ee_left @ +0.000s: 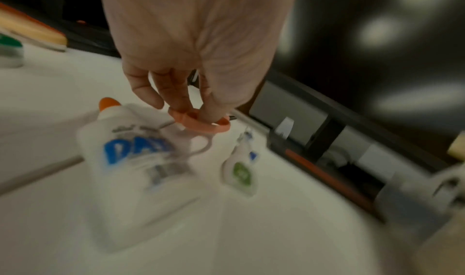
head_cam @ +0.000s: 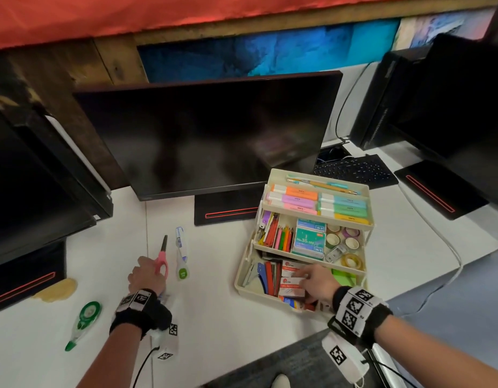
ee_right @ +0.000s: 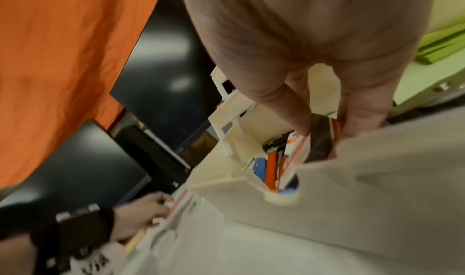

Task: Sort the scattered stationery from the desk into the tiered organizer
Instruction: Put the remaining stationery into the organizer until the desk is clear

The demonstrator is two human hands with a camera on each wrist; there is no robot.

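Note:
The cream tiered organizer [head_cam: 243,278] stands open on the white desk, with highlighters on top, pencils, staple boxes and tape rolls in the middle tier. My right hand [head_cam: 308,278] reaches into the bottom tier and pinches a red-and-white box [ee_right: 320,140] between thumb and fingers. My left hand [head_cam: 155,268] grips the pink handles of the scissors [ee_left: 201,125], thumb through a loop; the black-capped blades [head_cam: 164,242] point away from me on the desk. A white correction pen [head_cam: 182,257] lies just right of the scissors. A glue bottle [ee_left: 135,154] lies under my left wrist.
A green correction tape dispenser [head_cam: 84,322] lies at the near left. A dark monitor [head_cam: 208,135] and its stand rise behind the scissors; more monitors flank it. A keyboard [head_cam: 354,170] sits behind the organizer. A white cable [head_cam: 449,247] runs along the right.

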